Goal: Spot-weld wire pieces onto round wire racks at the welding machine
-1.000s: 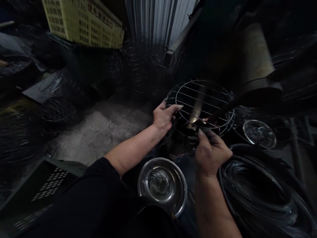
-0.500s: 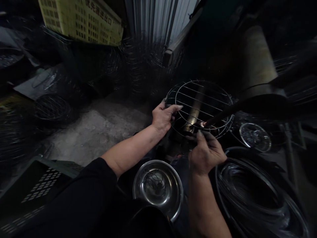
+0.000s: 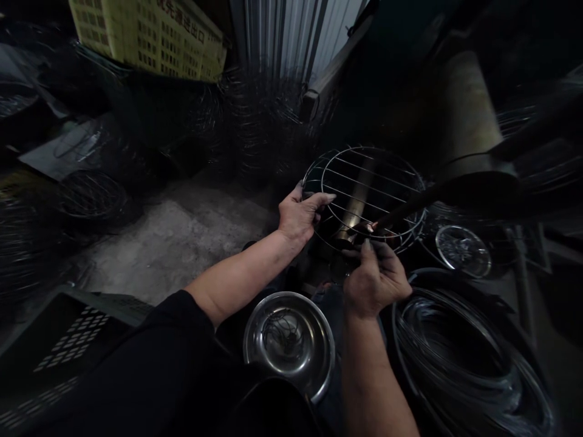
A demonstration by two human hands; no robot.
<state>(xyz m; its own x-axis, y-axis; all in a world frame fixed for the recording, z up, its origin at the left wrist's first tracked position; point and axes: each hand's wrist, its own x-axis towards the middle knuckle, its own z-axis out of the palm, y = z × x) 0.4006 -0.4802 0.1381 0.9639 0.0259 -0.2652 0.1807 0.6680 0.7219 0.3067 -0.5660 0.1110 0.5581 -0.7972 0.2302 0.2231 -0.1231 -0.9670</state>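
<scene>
A round wire rack (image 3: 371, 176) with parallel rods across its ring is held up in front of me. My left hand (image 3: 301, 211) grips its left rim, thumb stretched over the wire. At the near edge my right hand (image 3: 378, 273) is closed, thumb and forefinger pinched just below the rim; what sits between those fingertips is too dark to make out. The copper-coloured tip of a dark rod (image 3: 396, 212) meets the rack just above my right fingers. Under the rack a brass-coloured cylinder (image 3: 357, 206) slants down to the same spot.
A steel bowl (image 3: 289, 388) with thin wire pieces stands below my hands. Coiled wire (image 3: 460, 388) fills a tub at right. A green crate (image 3: 68, 340) is at lower left, a yellow crate (image 3: 159, 42) at upper left. A thick metal cylinder (image 3: 471, 115) hangs at right.
Both hands keep their places on the rack. The view has shifted very slightly, and the right hand appears a little further left.
</scene>
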